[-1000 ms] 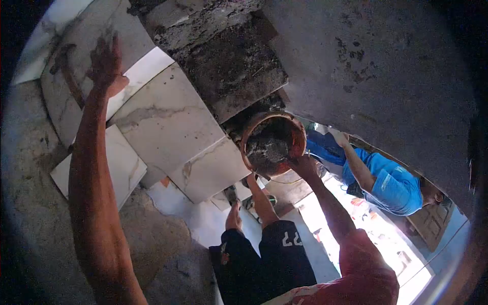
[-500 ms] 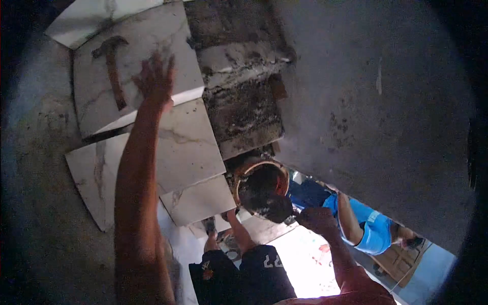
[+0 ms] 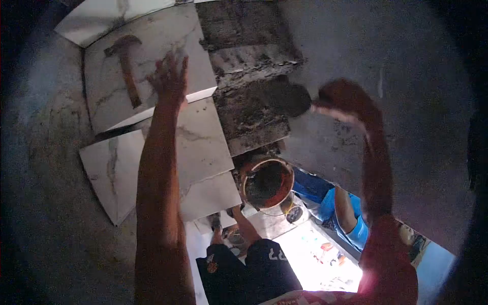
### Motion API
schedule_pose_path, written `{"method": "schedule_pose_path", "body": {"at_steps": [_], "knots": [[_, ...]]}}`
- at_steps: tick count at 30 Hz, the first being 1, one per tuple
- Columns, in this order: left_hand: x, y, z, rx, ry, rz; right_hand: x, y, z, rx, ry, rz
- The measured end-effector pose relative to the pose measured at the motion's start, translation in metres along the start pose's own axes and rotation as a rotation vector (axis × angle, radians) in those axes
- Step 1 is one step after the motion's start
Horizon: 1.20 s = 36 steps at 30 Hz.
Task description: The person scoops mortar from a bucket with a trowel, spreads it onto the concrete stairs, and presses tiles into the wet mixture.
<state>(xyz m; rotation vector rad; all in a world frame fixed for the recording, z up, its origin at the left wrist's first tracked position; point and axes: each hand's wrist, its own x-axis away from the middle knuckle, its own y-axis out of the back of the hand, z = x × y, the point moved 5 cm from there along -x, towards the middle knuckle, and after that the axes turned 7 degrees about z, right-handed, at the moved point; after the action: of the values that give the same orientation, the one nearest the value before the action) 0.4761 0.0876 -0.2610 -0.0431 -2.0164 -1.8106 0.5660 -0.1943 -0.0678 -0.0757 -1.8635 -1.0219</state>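
Note:
My left hand [image 3: 172, 79] rests with spread fingers on a white marbled stair tile [image 3: 152, 46], near its front edge. Just left of those fingers lies a hammer [image 3: 128, 71] with a wooden handle. My right hand [image 3: 348, 100] is closed around the handle of a trowel, mostly hidden by the fist. The dark, rounded trowel blade [image 3: 292, 96] is over the rough, mortar-covered step [image 3: 249, 114]. Below it stands a bucket [image 3: 247, 190] with dark contents.
More white tiles [image 3: 201, 137] cover the left side of the steps. A grey wall [image 3: 417, 117] rises on the right, another wall [image 3: 46, 152] on the left. A person in a blue shirt [image 3: 358, 234] is lower right, beyond the wall's edge. Bright light falls on the floor [image 3: 320, 254].
My right hand has lifted the trowel from above the bucket up to the bare step. My left hand stays on the tile. The view has shifted slightly.

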Motion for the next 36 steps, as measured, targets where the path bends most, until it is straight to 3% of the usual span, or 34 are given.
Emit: {"method": "schedule_pose_path", "body": {"at_steps": [3,5,7,9,11,13,15,18,19,21,23,25,26,27,28,32,34,35,36], "knots": [[0.006,0.014,-0.003,-0.028,0.042,0.077,0.053,-0.103,0.005,-0.054,-0.008,-0.034],[-0.001,0.000,0.005,-0.058,0.001,0.047,0.069,-0.185,0.021,-0.374,-0.121,-0.010],[-0.017,-0.026,0.018,-0.082,-0.052,0.001,0.069,-0.299,0.042,-0.297,0.060,-0.405],[-0.029,-0.032,0.026,-0.064,-0.307,-0.339,0.053,-0.390,0.074,-0.445,-0.117,0.105],[-0.035,-0.035,0.034,-0.123,-0.358,-0.412,0.017,-0.465,0.088,-0.403,-0.268,0.304],[-0.028,-0.024,0.024,-0.183,-0.409,-0.479,-0.022,-0.518,0.097,-0.626,-0.443,-0.019],[-0.019,-0.015,0.018,-0.235,-0.111,-0.090,-0.037,-0.525,0.112,-0.505,-0.374,-0.093],[-0.022,-0.017,0.020,-0.214,-0.177,-0.095,-0.056,-0.511,0.153,-0.107,-0.154,-0.342],[-0.017,-0.016,0.018,-0.182,-0.176,-0.103,-0.053,-0.484,0.155,-0.114,-0.153,-0.338],[-0.019,-0.016,0.017,-0.184,-0.199,-0.133,-0.042,-0.443,0.147,-0.356,-0.064,0.508],[-0.021,-0.019,0.021,-0.188,-0.218,-0.160,-0.040,-0.471,0.143,-0.425,-0.108,0.394],[-0.024,-0.016,0.020,-0.118,-0.478,-0.407,-0.039,-0.498,0.134,-0.508,-0.145,0.256],[-0.022,-0.015,0.021,-0.129,-0.476,-0.400,-0.027,-0.504,0.128,-0.534,-0.066,-0.031],[-0.023,-0.017,0.022,-0.136,-0.352,-0.273,-0.016,-0.501,0.127,-0.551,0.012,-0.314],[-0.023,-0.019,0.023,-0.140,-0.228,-0.148,0.001,-0.476,0.115,-0.707,-0.128,-0.104],[-0.014,-0.012,0.020,-0.112,-0.183,-0.100,0.016,-0.490,0.104,-0.765,-0.150,0.119],[-0.008,-0.005,0.014,-0.099,-0.377,-0.323,0.028,-0.486,0.100,-0.671,-0.322,0.214],[-0.008,-0.001,0.010,-0.101,-0.382,-0.322,0.031,-0.488,0.101,-0.676,-0.324,0.215],[-0.014,-0.007,0.015,-0.075,-0.220,-0.063,0.033,-0.484,0.102,-0.626,-0.265,0.117]]}}
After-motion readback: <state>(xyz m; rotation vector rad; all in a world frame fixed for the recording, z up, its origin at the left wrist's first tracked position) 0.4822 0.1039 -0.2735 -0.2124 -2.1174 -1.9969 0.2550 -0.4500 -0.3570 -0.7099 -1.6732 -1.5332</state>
